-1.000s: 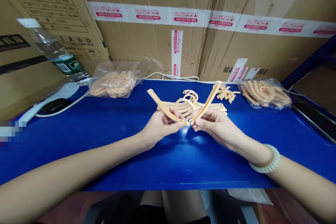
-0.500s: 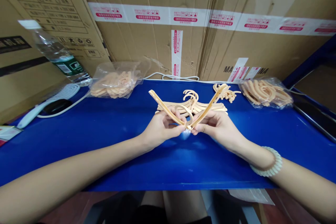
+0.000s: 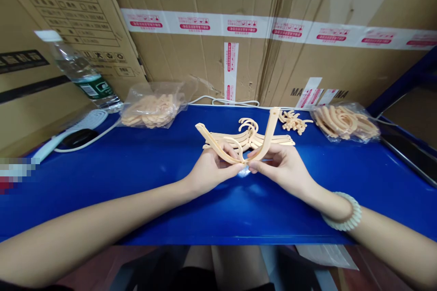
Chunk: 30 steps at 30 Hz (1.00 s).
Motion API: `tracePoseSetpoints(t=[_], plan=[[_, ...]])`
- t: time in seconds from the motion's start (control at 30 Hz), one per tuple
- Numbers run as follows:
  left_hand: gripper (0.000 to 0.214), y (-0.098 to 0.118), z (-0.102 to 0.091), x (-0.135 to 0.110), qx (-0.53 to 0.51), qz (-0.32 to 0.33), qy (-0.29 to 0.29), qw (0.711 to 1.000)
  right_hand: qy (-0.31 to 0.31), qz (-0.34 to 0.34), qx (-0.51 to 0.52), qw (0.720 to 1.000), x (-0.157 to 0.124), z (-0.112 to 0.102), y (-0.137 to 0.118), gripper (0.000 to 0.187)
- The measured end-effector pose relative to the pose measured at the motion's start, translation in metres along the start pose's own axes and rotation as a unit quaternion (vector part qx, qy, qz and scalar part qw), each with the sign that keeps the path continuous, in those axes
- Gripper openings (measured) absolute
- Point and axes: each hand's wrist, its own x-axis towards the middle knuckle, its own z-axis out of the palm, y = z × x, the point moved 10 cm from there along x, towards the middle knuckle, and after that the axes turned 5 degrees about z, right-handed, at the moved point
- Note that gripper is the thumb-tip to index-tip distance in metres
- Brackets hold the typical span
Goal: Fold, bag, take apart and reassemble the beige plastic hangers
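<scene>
Between my hands, above the blue table, is a beige plastic folding hanger (image 3: 270,132), its two arms raised in a V and its hook curving up near the middle. My left hand (image 3: 212,163) pinches the left arm close to the joint. At the lower end of the right arm, the fingers of my right hand (image 3: 280,163) are closed. My fingertips partly cover the joint. Just behind lie several hangers (image 3: 282,139) stacked together with their hooks pointing away from me. To their right is a small heap of beige hooks (image 3: 294,122).
Clear bags of beige parts lie at the left (image 3: 150,109) and right (image 3: 344,120). A water bottle (image 3: 92,84), a hairbrush (image 3: 85,120) and a black oval object (image 3: 80,137) are at far left. A phone-like dark slab (image 3: 409,157) lies right. Cardboard boxes (image 3: 191,59) wall the back.
The right arm of the hanger has twisted, so its broad face now shows and it stands steeper. The hook has shifted slightly left. Both hands stay in nearly the same place.
</scene>
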Motion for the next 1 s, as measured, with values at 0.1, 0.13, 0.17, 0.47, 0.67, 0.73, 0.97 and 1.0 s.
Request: tracePoseSetpoints(t=[0.1,0.13,0.17,0.47,0.67,0.73,0.97,1.0], plan=[[0.024,-0.006,0.000,-0.001,-0.030,-0.036,0.005,0.999,-0.012,0.006,-0.006,1.000,0.004,0.000,0.001,0.025],[0.025,-0.008,-0.002,-0.002,-0.044,-0.052,0.014,0.998,-0.019,0.016,-0.001,1.000,0.005,-0.002,0.002,0.026],[0.025,-0.010,-0.006,-0.002,-0.061,-0.067,0.029,0.996,-0.028,0.029,0.008,0.999,0.007,-0.004,0.003,0.027],[0.026,-0.008,-0.056,0.010,-0.204,-0.093,0.143,0.964,-0.034,0.027,-0.042,0.998,0.028,-0.074,-0.011,0.032],[0.032,-0.011,-0.070,0.025,-0.169,-0.115,0.109,0.973,-0.096,-0.006,-0.261,0.961,0.030,-0.086,-0.027,0.037],[0.033,-0.012,-0.071,0.029,-0.142,-0.119,0.076,0.980,-0.114,-0.013,-0.334,0.936,0.030,-0.091,-0.027,0.037],[0.027,0.005,-0.064,0.039,0.200,0.007,-0.107,0.974,-0.215,0.012,-0.448,0.868,0.023,-0.099,-0.003,0.033],[0.026,0.010,-0.057,0.038,0.256,0.048,-0.140,0.955,-0.222,0.026,-0.454,0.863,0.022,-0.099,0.003,0.032]])
